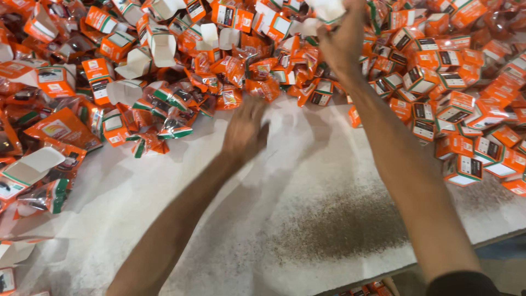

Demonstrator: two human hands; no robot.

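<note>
Our right hand (342, 38) is closed around an open white-flapped carton (327, 10) at the top of the heap. Our left hand (245, 131) is blurred, fingers loosely curled, low over the white table (219, 219) by the orange sachets (230, 82); we can't tell if it grips any. Closed orange boxes (455, 109) are piled on the right, open empty ones (159, 41) on the left. Dark powder (339, 225) dusts the table.

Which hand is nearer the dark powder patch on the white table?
Left. The left hand is above and left of the dark powder patch, over the white table; the right hand is farther up, gripping a white carton.
</note>
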